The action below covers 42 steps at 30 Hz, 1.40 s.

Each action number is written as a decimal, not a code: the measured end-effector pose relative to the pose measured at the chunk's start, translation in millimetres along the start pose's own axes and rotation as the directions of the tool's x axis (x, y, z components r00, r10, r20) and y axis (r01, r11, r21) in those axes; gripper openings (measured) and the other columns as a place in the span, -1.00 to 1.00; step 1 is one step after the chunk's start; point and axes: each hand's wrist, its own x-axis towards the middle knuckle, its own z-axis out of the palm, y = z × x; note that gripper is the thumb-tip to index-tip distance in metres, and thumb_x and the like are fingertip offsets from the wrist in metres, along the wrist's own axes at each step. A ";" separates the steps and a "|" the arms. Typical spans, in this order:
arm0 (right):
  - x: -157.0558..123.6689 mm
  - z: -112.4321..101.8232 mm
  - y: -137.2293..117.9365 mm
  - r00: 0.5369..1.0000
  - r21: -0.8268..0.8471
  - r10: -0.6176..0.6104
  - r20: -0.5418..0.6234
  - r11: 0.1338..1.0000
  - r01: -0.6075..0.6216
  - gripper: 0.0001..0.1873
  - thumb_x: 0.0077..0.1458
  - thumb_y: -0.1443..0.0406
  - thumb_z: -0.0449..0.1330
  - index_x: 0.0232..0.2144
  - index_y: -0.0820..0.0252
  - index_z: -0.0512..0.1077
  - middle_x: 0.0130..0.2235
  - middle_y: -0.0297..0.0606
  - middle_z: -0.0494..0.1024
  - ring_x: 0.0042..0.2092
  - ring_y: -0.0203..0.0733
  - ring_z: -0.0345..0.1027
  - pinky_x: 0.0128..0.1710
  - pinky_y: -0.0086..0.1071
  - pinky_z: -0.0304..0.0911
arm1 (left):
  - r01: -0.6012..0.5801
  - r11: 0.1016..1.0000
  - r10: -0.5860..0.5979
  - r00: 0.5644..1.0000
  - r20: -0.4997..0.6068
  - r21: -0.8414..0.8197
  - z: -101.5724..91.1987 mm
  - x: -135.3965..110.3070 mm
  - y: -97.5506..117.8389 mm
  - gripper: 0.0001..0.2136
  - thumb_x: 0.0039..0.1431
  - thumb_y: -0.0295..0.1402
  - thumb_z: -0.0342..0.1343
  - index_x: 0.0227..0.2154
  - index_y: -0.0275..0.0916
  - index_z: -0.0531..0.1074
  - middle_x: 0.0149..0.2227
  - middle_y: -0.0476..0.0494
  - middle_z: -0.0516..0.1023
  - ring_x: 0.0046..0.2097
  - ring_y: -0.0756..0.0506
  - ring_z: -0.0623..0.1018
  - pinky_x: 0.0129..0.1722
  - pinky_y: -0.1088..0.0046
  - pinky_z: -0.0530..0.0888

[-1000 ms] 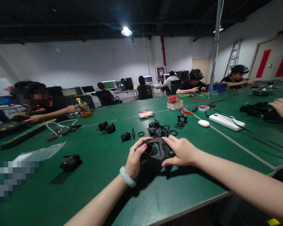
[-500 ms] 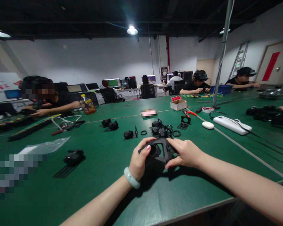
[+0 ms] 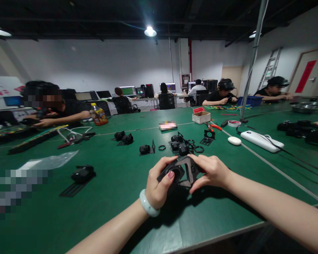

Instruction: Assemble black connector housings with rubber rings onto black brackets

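Observation:
My left hand (image 3: 159, 181), a pale bangle on its wrist, is closed on a black round fitting (image 3: 177, 173), its hollow end showing and the thumb across it. My right hand (image 3: 212, 171) grips an adjustable wrench (image 3: 193, 170) by the head, thumb and fingers on opposite sides. The open jaws lie against or right beside the fitting; whether they clamp it I cannot tell. Just beyond my hands stand several black fittings on slotted brackets (image 3: 178, 144). Black ring nuts (image 3: 199, 149) lie to their right, and another ring (image 3: 162, 147) to their left.
A single black fitting on a bracket (image 3: 82, 174) lies left. On the right are a white power bank (image 3: 261, 140), a white oval object (image 3: 234, 141), tape (image 3: 233, 123) and orange-handled pliers (image 3: 216, 127). A small box (image 3: 201, 117) stands behind. Co-workers sit around the green table (image 3: 116, 169).
The fitting and wrench have turned between my hands, so the wrench's jaws now stand more upright. My hands have shifted slightly to the right.

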 end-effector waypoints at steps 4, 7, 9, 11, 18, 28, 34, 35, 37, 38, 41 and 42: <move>0.9 -0.3 -0.7 1.000 -0.023 -0.004 -0.003 1.000 0.004 -0.05 -0.33 -0.21 -0.01 -0.07 0.47 0.20 -0.41 -0.10 0.45 -0.44 -0.20 0.34 -0.49 -0.41 0.22 | -0.030 0.999 0.030 1.000 0.003 0.011 -0.1 -0.4 -2.9 -0.69 0.03 -0.24 -0.14 -0.18 -0.24 0.29 -0.31 -0.09 0.34 -0.30 -0.07 0.36 -0.31 0.45 0.29; 1.0 0.1 -0.5 1.000 -0.025 -0.005 -0.007 1.000 0.005 -0.04 -0.33 -0.22 -0.02 -0.08 0.48 0.21 -0.43 -0.10 0.44 -0.44 -0.21 0.34 -0.49 -0.42 0.22 | -0.042 0.999 0.042 0.999 0.007 0.022 -0.2 -0.4 -4.6 -0.68 0.04 -0.23 -0.15 -0.18 -0.25 0.28 -0.31 -0.09 0.33 -0.31 -0.07 0.36 -0.31 0.44 0.30; 0.7 0.9 0.1 1.000 -0.027 0.001 -0.005 1.000 -0.001 -0.03 -0.34 -0.22 -0.03 -0.08 0.47 0.21 -0.43 -0.11 0.44 -0.46 -0.21 0.33 -0.49 -0.41 0.21 | -0.049 0.998 0.049 0.999 0.008 0.032 -0.3 -0.4 -5.0 -0.68 0.04 -0.23 -0.15 -0.17 -0.25 0.28 -0.30 -0.10 0.33 -0.30 -0.07 0.36 -0.31 0.44 0.30; 0.3 1.7 1.2 1.000 -0.027 0.005 0.001 1.000 -0.005 -0.03 -0.35 -0.23 -0.03 -0.08 0.46 0.21 -0.43 -0.11 0.44 -0.46 -0.21 0.34 -0.48 -0.41 0.22 | -0.049 0.998 0.049 0.999 0.005 0.045 -0.3 -0.3 -5.2 -0.67 0.04 -0.22 -0.16 -0.17 -0.25 0.28 -0.30 -0.10 0.33 -0.30 -0.08 0.37 -0.31 0.43 0.31; 1.3 -0.4 9.6 0.999 -0.067 0.025 0.024 0.997 -0.023 -0.04 -0.35 -0.24 -0.05 -0.06 0.40 0.21 -0.41 -0.10 0.44 -0.41 -0.16 0.36 -0.49 -0.42 0.20 | 0.003 0.994 -0.002 1.000 -0.012 0.110 -0.2 4.5 -8.0 -0.67 0.02 -0.23 -0.13 -0.19 -0.28 0.29 -0.28 -0.13 0.38 -0.26 -0.11 0.39 -0.30 0.42 0.33; 5.4 -7.7 13.0 0.990 -0.064 0.085 0.115 0.995 -0.078 -0.08 -0.36 -0.26 -0.07 -0.13 0.35 0.25 -0.39 -0.09 0.45 -0.36 -0.11 0.37 -0.44 -0.39 0.22 | 0.054 0.991 -0.056 0.998 0.016 0.122 1.8 12.8 -6.3 -0.68 0.01 -0.24 -0.10 -0.18 -0.28 0.28 -0.22 -0.13 0.39 -0.20 -0.13 0.39 -0.23 0.41 0.31; 4.7 -8.9 22.3 0.989 -0.067 0.128 0.067 0.990 -0.124 -0.15 -0.36 -0.23 -0.01 -0.15 0.28 0.27 -0.36 -0.09 0.46 -0.33 -0.11 0.37 -0.40 -0.37 0.22 | 0.066 0.975 -0.065 0.998 -0.015 0.214 -4.6 17.4 -9.6 -0.69 0.04 -0.25 -0.13 -0.18 -0.28 0.27 -0.26 -0.12 0.37 -0.25 -0.10 0.38 -0.26 0.42 0.32; 4.4 -9.4 25.3 0.988 -0.063 0.146 0.057 0.988 -0.142 -0.16 -0.36 -0.22 0.00 -0.15 0.27 0.27 -0.35 -0.10 0.46 -0.32 -0.11 0.37 -0.40 -0.37 0.22 | 0.071 0.968 -0.068 0.997 -0.020 0.243 -6.6 18.6 -10.8 -0.69 0.05 -0.25 -0.13 -0.18 -0.28 0.27 -0.27 -0.11 0.37 -0.26 -0.09 0.39 -0.27 0.42 0.32; 3.9 -11.0 32.4 0.979 -0.067 0.193 0.059 0.980 -0.189 -0.20 -0.34 -0.20 0.03 -0.17 0.26 0.28 -0.34 -0.11 0.46 -0.31 -0.10 0.37 -0.40 -0.37 0.22 | 0.083 0.947 -0.079 0.997 -0.024 0.310 -10.8 21.1 -13.3 -0.69 0.06 -0.25 -0.14 -0.17 -0.28 0.26 -0.27 -0.11 0.38 -0.28 -0.08 0.39 -0.29 0.43 0.33; 3.8 -12.2 36.4 0.972 -0.075 0.222 0.072 0.973 -0.216 -0.22 -0.33 -0.19 0.04 -0.18 0.25 0.28 -0.34 -0.12 0.46 -0.31 -0.10 0.37 -0.40 -0.38 0.21 | 0.083 0.932 -0.081 0.996 -0.021 0.352 -12.8 22.4 -14.4 -0.69 0.06 -0.25 -0.13 -0.17 -0.28 0.26 -0.27 -0.11 0.38 -0.28 -0.08 0.40 -0.28 0.43 0.34; 3.8 -16.9 49.5 0.939 -0.120 0.316 0.138 0.946 -0.301 -0.29 -0.28 -0.18 0.02 -0.24 0.24 0.29 -0.35 -0.14 0.47 -0.32 -0.10 0.37 -0.42 -0.40 0.18 | 0.016 0.868 -0.045 0.998 0.047 0.495 -17.4 25.2 -16.9 -0.67 0.04 -0.25 -0.09 -0.14 -0.28 0.25 -0.22 -0.16 0.38 -0.22 -0.10 0.39 -0.21 0.39 0.32; 3.7 -18.8 53.9 0.922 -0.143 0.354 0.157 0.932 -0.333 -0.32 -0.27 -0.19 0.01 -0.27 0.24 0.29 -0.35 -0.14 0.47 -0.33 -0.10 0.37 -0.44 -0.41 0.16 | -0.025 0.842 -0.028 0.995 0.091 0.539 -18.6 25.9 -17.4 -0.65 0.03 -0.26 -0.08 -0.12 -0.29 0.24 -0.21 -0.17 0.37 -0.20 -0.11 0.39 -0.18 0.38 0.32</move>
